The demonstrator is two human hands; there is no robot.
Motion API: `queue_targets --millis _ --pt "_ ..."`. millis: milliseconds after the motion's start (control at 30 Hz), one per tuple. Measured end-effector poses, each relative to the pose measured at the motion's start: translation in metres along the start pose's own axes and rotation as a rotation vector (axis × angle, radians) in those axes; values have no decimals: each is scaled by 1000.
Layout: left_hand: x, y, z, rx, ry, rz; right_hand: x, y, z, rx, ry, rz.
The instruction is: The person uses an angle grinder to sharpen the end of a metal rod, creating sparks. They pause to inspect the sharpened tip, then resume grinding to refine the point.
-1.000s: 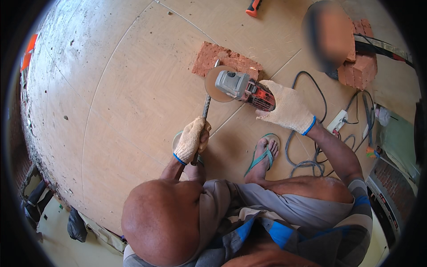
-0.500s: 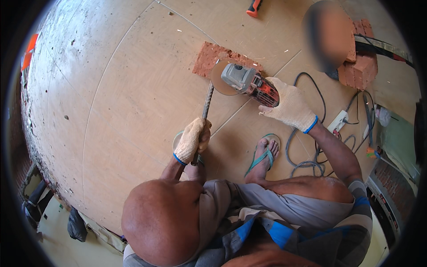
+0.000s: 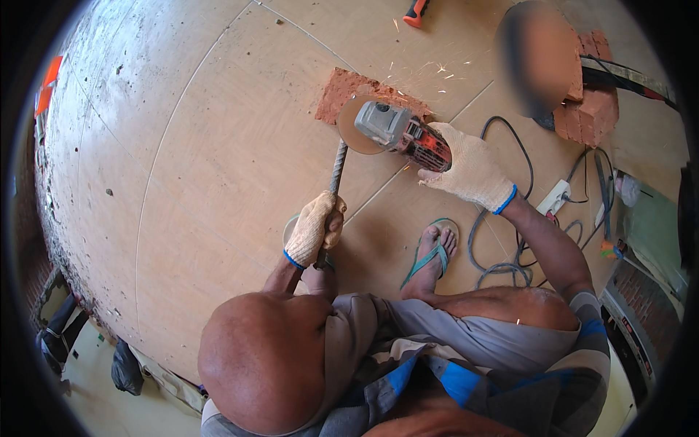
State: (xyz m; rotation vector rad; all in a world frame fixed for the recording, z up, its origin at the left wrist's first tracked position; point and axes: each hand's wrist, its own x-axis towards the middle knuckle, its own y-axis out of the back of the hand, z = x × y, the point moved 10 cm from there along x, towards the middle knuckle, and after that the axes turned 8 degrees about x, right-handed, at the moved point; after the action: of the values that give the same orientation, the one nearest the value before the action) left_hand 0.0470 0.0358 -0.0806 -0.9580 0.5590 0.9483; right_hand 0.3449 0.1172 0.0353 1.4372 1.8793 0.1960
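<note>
In a pale work glove with a blue cuff, my right hand grips the red and grey body of an angle grinder. The grinder's thin brown disc meets the upper part of a ribbed metal rod. My left hand, gloved the same way, is wrapped round the rod's lower part. A rough red brick lies flat beneath the disc, which hides the rod's far end. Sparks fly off beyond the grinder, toward the upper right.
A power strip and coiled dark cable lie at the right. Several red bricks are stacked at the upper right, beside a blurred area. An orange and black handle lies at the top. My sandalled foot is close by.
The grinder and my right hand have shifted slightly left. More sparks now spray above the brick toward the upper right. My left hand stays nearly still on the rod.
</note>
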Motion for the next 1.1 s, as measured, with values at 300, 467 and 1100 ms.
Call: queue_targets --millis 300,467,1100 --pt "1 -1 3 72 -28 32 -6 -7 -14 -46 114 -12" --pt "0 -2 6 73 -47 31 1 0 -5 -52 46 13" --pt "2 1 0 69 -36 30 -5 -8 -7 -9 72 -52"
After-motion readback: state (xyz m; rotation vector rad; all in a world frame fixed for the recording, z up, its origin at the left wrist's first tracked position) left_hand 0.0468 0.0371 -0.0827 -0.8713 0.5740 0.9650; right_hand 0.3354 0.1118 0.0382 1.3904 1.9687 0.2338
